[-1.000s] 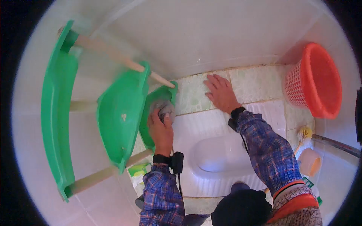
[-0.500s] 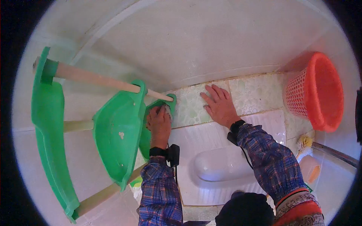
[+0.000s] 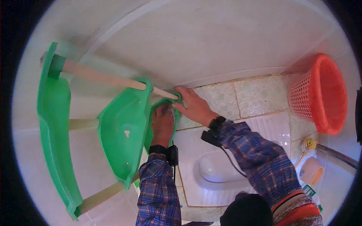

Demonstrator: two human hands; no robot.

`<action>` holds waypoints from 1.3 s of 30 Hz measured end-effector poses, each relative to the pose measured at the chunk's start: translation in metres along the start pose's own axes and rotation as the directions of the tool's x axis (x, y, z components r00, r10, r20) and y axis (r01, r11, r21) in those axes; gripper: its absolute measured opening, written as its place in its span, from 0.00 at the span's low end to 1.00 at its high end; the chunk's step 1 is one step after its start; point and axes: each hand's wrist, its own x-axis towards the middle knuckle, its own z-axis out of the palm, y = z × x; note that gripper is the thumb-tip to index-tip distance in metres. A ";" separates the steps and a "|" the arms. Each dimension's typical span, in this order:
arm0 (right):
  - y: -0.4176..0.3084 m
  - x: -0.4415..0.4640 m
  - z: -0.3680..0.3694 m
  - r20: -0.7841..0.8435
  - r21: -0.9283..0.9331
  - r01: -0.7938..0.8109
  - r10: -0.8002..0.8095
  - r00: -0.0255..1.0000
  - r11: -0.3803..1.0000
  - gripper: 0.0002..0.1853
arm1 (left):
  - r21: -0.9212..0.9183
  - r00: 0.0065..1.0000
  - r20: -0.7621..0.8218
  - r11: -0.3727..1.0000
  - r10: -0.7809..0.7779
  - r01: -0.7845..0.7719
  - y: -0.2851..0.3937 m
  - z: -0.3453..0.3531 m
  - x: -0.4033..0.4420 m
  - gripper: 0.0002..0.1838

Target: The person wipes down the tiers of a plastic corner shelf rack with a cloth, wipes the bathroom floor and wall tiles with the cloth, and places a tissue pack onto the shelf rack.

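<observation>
A green plastic corner shelf [image 3: 124, 130] has three tiers joined by pale poles. My left hand [image 3: 163, 126] reaches into its lowest tier, fingers bent down against the inside. A small whitish patch shows beside these fingers, but what they hold is hard to make out. My right hand [image 3: 196, 107] grips the corner of that same tier at the end of the upper pole [image 3: 113, 80], thumb on the near side and fingers on the far side. Below both hands is a white squat toilet [image 3: 192, 150] set in the floor.
A red plastic basket [image 3: 328, 98] stands at the right wall. Near it are a yellow-bristled brush [image 3: 309, 144], a pink container [image 3: 311, 170] and a pipe [image 3: 337, 155]. A pale wall [image 3: 226, 41] rises behind the patterned floor tiles [image 3: 256, 96].
My right hand has moved left from the floor tiles to the lowest tier's corner and closed on it. My left hand stays inside that tier. The view has shifted slightly.
</observation>
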 end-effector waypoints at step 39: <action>0.009 0.012 0.032 0.048 -0.038 -0.014 0.016 0.999 0.999 0.23 | -0.451 0.977 -0.153 0.890 -0.147 0.064 0.011 -0.002 0.011 0.16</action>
